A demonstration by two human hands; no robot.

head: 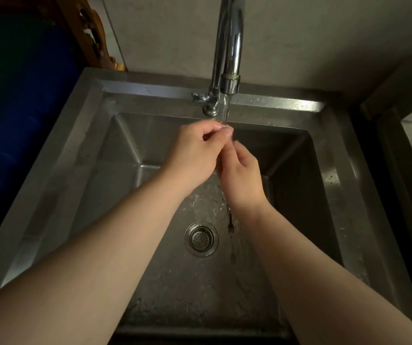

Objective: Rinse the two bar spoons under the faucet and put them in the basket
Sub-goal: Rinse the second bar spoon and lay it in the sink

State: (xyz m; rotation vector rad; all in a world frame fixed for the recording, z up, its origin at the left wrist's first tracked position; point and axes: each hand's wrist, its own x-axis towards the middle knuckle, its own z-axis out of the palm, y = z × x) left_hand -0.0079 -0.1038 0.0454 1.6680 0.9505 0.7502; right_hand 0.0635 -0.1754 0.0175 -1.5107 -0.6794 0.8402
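A dim kitchen or bar wash-up corner is showing here: a deep steel sink [90, 135] is sitting against a plain wall [299, 33], a tall chrome faucet [229, 46] is running water, and a round strainer drain [202, 239] is lying in the basin's floor.

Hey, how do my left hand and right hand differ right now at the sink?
The left hand sits higher, with its fingertips right under the faucet stream; the right hand is lower and nearer the person. The left hand pinches at the top, while the right hand is closed around a thin spoon handle whose forked end hangs below it, over the sink. Both are bare, and they touch under the running water.
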